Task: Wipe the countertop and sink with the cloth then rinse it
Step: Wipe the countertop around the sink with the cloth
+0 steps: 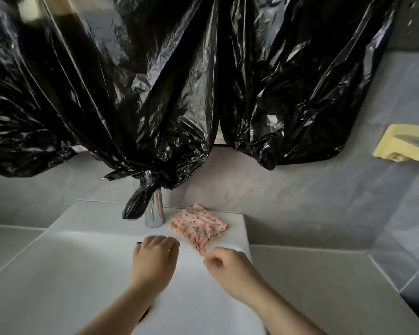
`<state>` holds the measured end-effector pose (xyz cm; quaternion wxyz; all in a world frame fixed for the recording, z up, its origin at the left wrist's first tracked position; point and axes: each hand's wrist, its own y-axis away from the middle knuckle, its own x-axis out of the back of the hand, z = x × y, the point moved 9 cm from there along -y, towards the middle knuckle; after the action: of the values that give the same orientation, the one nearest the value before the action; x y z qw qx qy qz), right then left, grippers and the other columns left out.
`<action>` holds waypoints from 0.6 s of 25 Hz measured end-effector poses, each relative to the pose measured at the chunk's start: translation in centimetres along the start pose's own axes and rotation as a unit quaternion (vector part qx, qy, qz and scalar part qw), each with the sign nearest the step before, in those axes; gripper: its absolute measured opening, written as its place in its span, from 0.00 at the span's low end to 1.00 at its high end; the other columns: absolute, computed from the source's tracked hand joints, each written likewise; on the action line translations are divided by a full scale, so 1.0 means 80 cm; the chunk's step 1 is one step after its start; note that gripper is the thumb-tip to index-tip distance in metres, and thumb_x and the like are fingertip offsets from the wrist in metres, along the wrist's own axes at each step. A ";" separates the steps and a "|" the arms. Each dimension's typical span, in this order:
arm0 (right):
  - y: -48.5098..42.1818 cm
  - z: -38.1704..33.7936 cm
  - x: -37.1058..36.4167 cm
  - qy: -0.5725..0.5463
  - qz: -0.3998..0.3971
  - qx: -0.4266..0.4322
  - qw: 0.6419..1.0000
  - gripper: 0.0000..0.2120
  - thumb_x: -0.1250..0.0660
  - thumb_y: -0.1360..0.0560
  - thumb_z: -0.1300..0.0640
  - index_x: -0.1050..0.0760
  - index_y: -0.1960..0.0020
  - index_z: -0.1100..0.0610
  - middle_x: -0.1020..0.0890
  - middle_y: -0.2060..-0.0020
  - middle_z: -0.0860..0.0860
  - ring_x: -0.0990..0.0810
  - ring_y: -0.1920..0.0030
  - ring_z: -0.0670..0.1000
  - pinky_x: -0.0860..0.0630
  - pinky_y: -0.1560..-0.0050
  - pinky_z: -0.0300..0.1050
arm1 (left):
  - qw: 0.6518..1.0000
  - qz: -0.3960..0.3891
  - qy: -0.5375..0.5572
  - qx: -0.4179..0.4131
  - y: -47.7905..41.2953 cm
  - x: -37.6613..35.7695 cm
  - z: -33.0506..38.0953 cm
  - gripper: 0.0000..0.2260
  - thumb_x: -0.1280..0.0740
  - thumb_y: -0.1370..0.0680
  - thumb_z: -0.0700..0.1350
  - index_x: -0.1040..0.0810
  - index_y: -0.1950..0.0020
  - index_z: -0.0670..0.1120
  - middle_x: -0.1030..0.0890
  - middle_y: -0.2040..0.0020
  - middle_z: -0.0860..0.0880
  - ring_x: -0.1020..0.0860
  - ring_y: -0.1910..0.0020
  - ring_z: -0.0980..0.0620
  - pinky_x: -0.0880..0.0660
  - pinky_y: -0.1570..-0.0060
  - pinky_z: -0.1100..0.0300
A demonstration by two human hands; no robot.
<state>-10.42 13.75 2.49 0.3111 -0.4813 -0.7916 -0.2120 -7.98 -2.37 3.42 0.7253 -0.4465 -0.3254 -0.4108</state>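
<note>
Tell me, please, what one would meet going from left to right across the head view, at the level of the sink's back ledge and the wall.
chrome tap → pink patterned cloth → yellow sponge on the wall

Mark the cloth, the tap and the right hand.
cloth [198, 228]: head view, middle of the patterned fabric.
tap [155, 215]: head view, chrome upright body.
right hand [225, 267]: head view, back of the hand.

Tap [154, 213] top beneath black plastic [155, 93]
</note>
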 end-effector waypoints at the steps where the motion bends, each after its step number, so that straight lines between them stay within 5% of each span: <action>1: -0.022 -0.011 0.000 0.034 0.025 0.028 0.999 0.09 0.40 0.26 0.54 0.27 0.64 0.47 0.22 0.63 0.46 0.24 0.60 0.49 0.26 0.56 0.43 | 1.000 -0.007 -0.003 -0.009 -0.008 -0.008 -0.004 0.10 0.39 0.29 0.50 0.19 0.55 0.53 0.17 0.55 0.52 0.21 0.51 0.45 0.27 0.53 0.50; 3: -0.061 -0.032 -0.002 0.109 0.070 0.092 0.987 0.10 0.42 0.26 0.59 0.24 0.60 0.49 0.20 0.58 0.49 0.24 0.53 0.51 0.26 0.50 0.45 | 0.995 0.015 -0.084 -0.043 -0.020 -0.032 -0.013 0.16 0.31 0.34 0.48 0.23 0.47 0.52 0.19 0.50 0.49 0.22 0.48 0.42 0.25 0.52 0.44; 5: -0.100 -0.041 -0.009 0.152 0.104 0.136 0.973 0.16 0.44 0.25 0.59 0.22 0.43 0.53 0.22 0.40 0.52 0.30 0.38 0.51 0.35 0.36 0.44 | 0.992 0.004 -0.118 -0.037 -0.025 -0.054 -0.025 0.24 0.32 0.35 0.53 0.29 0.40 0.50 0.20 0.45 0.47 0.24 0.45 0.43 0.30 0.46 0.40; 7: -0.129 -0.038 -0.028 0.222 0.092 0.133 0.962 0.21 0.47 0.23 0.53 0.32 0.30 0.50 0.34 0.28 0.54 0.40 0.28 0.57 0.41 0.29 0.52 | 0.987 0.026 -0.153 -0.046 -0.022 -0.068 -0.034 0.26 0.40 0.32 0.57 0.28 0.37 0.48 0.21 0.42 0.48 0.26 0.42 0.44 0.39 0.41 0.41; 10: -0.159 -0.018 -0.049 0.308 0.040 0.079 0.947 0.21 0.51 0.20 0.45 0.45 0.27 0.39 0.48 0.24 0.45 0.54 0.24 0.55 0.53 0.27 0.58 | 0.986 0.043 -0.152 -0.054 -0.018 -0.073 -0.035 0.29 0.43 0.32 0.57 0.28 0.34 0.46 0.22 0.40 0.47 0.31 0.39 0.44 0.43 0.38 0.42; 13: -0.160 -0.011 -0.055 0.310 0.055 0.083 0.945 0.25 0.56 0.23 0.40 0.45 0.27 0.39 0.46 0.24 0.44 0.51 0.24 0.53 0.52 0.27 0.56 | 0.988 0.066 -0.125 -0.053 -0.016 -0.071 -0.033 0.29 0.38 0.34 0.54 0.28 0.34 0.46 0.22 0.40 0.46 0.33 0.39 0.43 0.44 0.37 0.41; 15: -0.149 -0.017 -0.047 0.317 0.113 0.106 0.936 0.28 0.56 0.26 0.41 0.32 0.31 0.44 0.32 0.29 0.48 0.37 0.27 0.54 0.38 0.32 0.54 | 0.990 0.058 -0.120 -0.042 -0.015 -0.071 -0.029 0.32 0.30 0.38 0.50 0.28 0.34 0.46 0.22 0.39 0.45 0.33 0.39 0.41 0.44 0.37 0.41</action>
<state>-19.42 5.18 0.42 0.6170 -0.4399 -0.6099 -0.2322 -11.33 -3.08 -1.82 0.6846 -0.5406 -0.3658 -0.3245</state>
